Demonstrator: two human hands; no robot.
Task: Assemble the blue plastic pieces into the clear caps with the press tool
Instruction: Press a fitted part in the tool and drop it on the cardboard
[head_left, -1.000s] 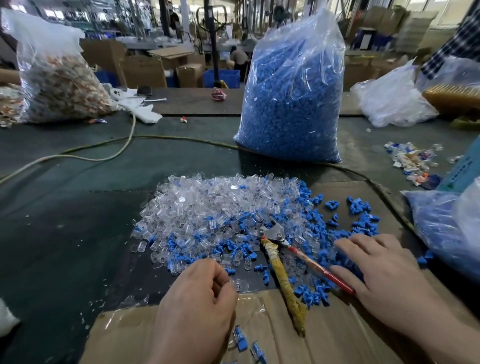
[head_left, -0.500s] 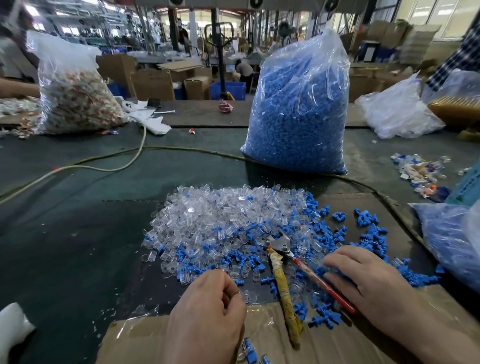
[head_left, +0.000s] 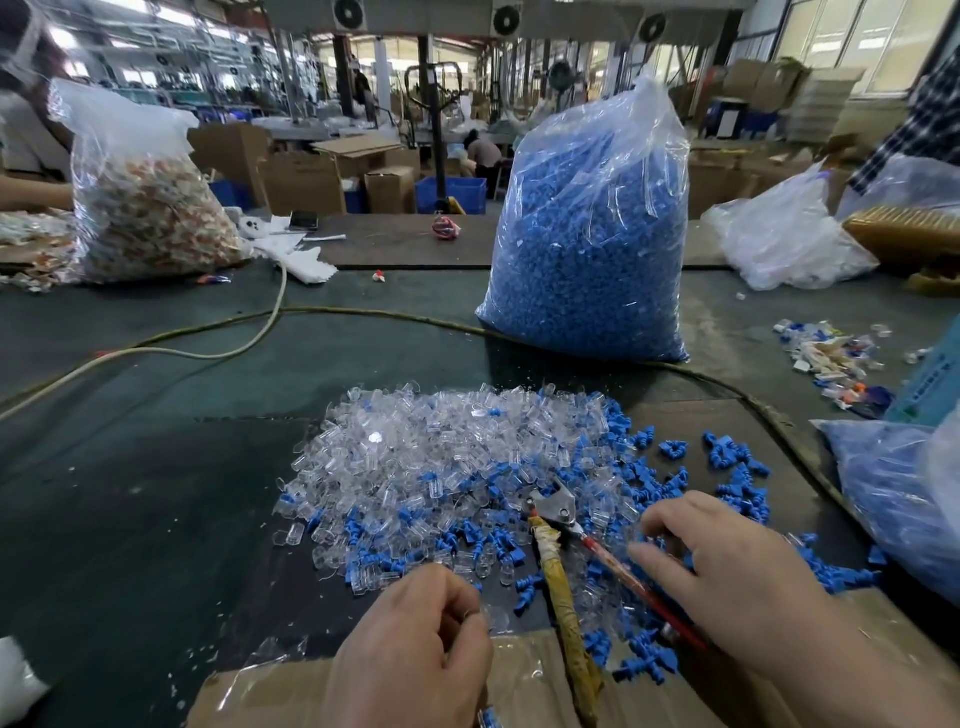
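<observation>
A pile of clear caps mixed with blue plastic pieces lies on the dark table. The press tool rests on the pile, its metal head pointing away, with one yellow taped handle and one red handle. My left hand is near the front edge with its fingers curled, pinching a small clear cap at the fingertips. My right hand lies over the red handle, its fingers spread and reaching into the blue pieces, slightly blurred.
A tall bag of blue pieces stands behind the pile. Another bag of blue parts is at the right, and a bag of orange-white parts at far left. A cable crosses the table. Cardboard lies under my hands.
My right hand has slid left across the blue pieces, toward the tool's head. My left hand stays curled in place. The view has tilted up a little.
</observation>
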